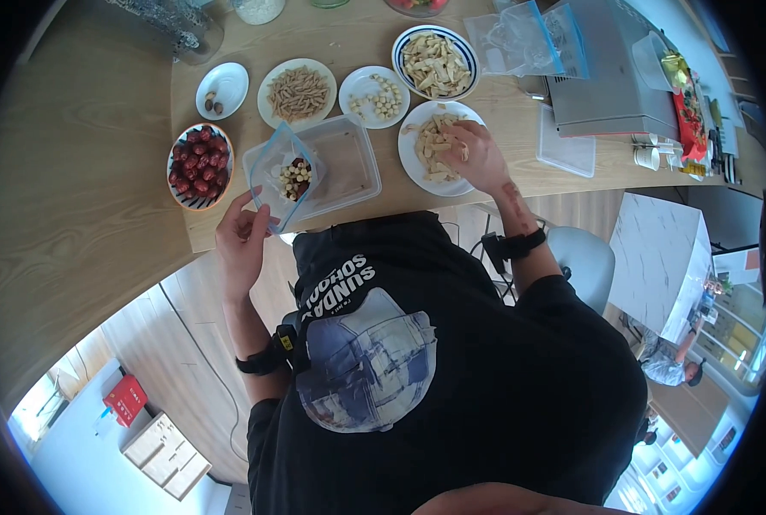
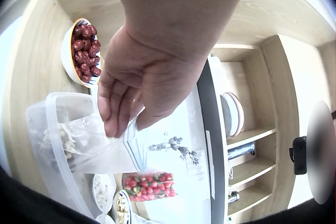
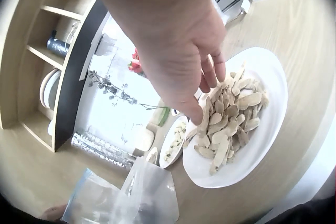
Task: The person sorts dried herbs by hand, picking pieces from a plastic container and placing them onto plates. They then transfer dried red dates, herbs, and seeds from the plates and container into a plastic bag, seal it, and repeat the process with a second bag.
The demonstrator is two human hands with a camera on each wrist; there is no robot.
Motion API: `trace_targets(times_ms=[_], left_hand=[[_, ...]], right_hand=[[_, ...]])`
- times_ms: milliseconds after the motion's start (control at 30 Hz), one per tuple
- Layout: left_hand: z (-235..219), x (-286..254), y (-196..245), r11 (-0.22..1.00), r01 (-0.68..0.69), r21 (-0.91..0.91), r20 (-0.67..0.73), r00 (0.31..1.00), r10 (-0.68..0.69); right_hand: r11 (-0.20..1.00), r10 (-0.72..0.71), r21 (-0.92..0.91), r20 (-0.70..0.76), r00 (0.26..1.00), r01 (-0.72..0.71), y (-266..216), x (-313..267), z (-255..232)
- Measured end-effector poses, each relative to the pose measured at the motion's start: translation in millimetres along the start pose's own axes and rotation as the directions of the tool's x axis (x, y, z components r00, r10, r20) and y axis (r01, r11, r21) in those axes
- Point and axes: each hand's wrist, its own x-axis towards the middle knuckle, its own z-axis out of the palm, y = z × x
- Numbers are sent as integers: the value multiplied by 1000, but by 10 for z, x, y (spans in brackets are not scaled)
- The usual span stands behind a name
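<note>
My left hand (image 1: pixel 242 245) grips the edge of a clear zip bag (image 1: pixel 267 167), thumb on one side and fingers on the other. Inside the bag lie pale nut-like pieces (image 1: pixel 296 182) and something dark red. The bag stands in a clear plastic box (image 1: pixel 348 159). Over a white plate (image 1: pixel 410 163) at the right, my right hand (image 1: pixel 479 159) has its thumb and fingertips down in a heap of pale dried root slices (image 3: pixel 231 124), pinching at some of them. The fingertips are partly hidden among the slices.
A bowl of red dates (image 1: pixel 199 163) stands left of the box. Behind are small plates with brown pieces (image 1: pixel 220 81), thin sticks (image 1: pixel 299 94) and pale seeds (image 1: pixel 378 99), and a blue-rimmed bowl of chips (image 1: pixel 436 64). Empty bags (image 1: pixel 516 43), a lid (image 1: pixel 566 150) and a grey appliance (image 1: pixel 610 86) lie right.
</note>
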Motion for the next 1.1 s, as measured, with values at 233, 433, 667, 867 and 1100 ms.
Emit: trace_targets(times_ms=[233, 433, 667, 867, 1100], left_hand=[[15, 53, 0, 1000, -15, -1, 14, 1000, 15], [22, 37, 30, 1000, -11, -20, 23, 1000, 11], [13, 33, 38, 1000, -13, 4, 15, 1000, 13], [28, 18, 37, 1000, 2, -17, 18, 1000, -1], [26, -8, 25, 1000, 12, -6, 47, 999, -12]], right_hand=[[992, -13, -125, 36, 999, 18, -163, -85, 162], [994, -18, -107, -130, 991, 4, -50, -71, 313], [1000, 11, -9, -106, 994, -12, 114, -15, 302], [987, 81, 154, -206, 975, -50, 205, 39, 229], [940, 209, 306, -176, 962, -148, 193, 85, 38]])
